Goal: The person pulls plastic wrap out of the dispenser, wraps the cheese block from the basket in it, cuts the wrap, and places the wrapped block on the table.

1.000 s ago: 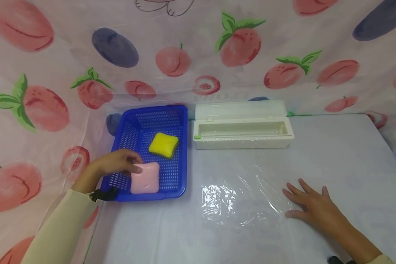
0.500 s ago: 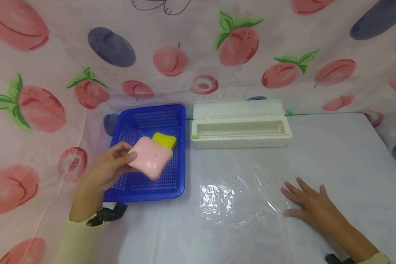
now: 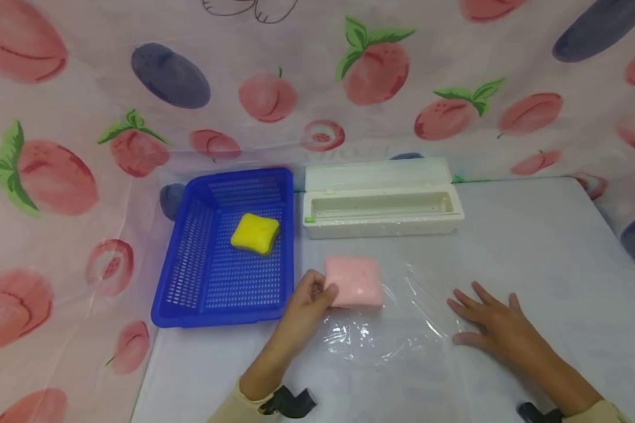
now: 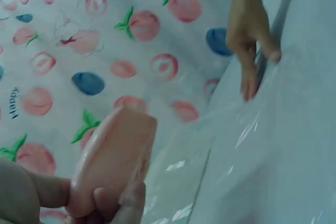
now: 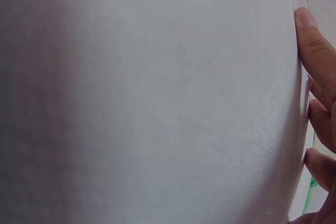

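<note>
A pink pillow-shaped block [image 3: 356,283], smooth and square with rounded corners, is pinched at its left edge by my left hand [image 3: 307,302]. It hangs over the left part of a sheet of clear cling film [image 3: 407,329] spread on the table. In the left wrist view my thumb and fingers grip one end of the pink block [image 4: 115,156], tilted on edge. My right hand [image 3: 500,329] rests with spread fingers at the film's right edge. The right wrist view shows its fingers [image 5: 317,51] lying along the white table surface.
A blue plastic basket [image 3: 222,320] at the left holds a yellow block [image 3: 255,234] of similar shape. Behind the film stands a long white cling film dispenser [image 3: 383,228], lid raised, with a small green slider. A fruit-patterned sheet [image 3: 275,147] hangs behind the table.
My left hand has picked the pink block up out of the basket and carried it right, over the cling film. The right hand has stayed in place.
</note>
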`<state>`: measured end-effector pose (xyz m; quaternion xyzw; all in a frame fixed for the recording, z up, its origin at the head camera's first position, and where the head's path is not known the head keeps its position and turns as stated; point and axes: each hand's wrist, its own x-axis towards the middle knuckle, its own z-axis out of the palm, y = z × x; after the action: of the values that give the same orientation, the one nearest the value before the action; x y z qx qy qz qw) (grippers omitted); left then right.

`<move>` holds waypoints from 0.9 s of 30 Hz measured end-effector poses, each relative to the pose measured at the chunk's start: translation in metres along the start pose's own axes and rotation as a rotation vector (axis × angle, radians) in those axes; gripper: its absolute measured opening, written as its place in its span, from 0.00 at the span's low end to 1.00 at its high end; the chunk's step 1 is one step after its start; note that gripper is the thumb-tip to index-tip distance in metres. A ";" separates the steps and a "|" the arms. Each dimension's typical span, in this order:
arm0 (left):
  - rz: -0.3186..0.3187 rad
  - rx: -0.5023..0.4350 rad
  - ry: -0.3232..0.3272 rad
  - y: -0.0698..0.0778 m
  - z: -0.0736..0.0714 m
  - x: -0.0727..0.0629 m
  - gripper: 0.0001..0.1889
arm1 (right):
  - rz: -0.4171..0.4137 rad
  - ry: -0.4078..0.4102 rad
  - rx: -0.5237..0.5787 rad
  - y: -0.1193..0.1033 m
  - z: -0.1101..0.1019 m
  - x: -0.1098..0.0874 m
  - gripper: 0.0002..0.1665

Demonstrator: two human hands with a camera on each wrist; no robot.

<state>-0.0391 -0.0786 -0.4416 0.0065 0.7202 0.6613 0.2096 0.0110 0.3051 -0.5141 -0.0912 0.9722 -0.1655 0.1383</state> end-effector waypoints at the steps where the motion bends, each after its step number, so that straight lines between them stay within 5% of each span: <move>1: 0.000 0.042 0.001 -0.004 0.008 0.002 0.09 | -0.002 0.000 -0.004 0.000 -0.001 0.001 0.55; 6: 0.001 0.146 -0.023 -0.025 0.041 0.014 0.10 | -0.016 0.016 -0.008 0.000 -0.002 0.003 0.54; 12: -0.035 0.096 -0.054 -0.042 0.062 0.027 0.09 | -0.025 0.028 0.014 0.000 -0.004 0.002 0.52; 27: 0.011 0.302 -0.023 -0.052 0.065 0.033 0.11 | -0.021 0.037 0.004 0.000 -0.002 0.001 0.52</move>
<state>-0.0349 -0.0135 -0.5039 0.0494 0.8091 0.5464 0.2106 0.0093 0.3055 -0.5132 -0.0982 0.9733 -0.1704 0.1187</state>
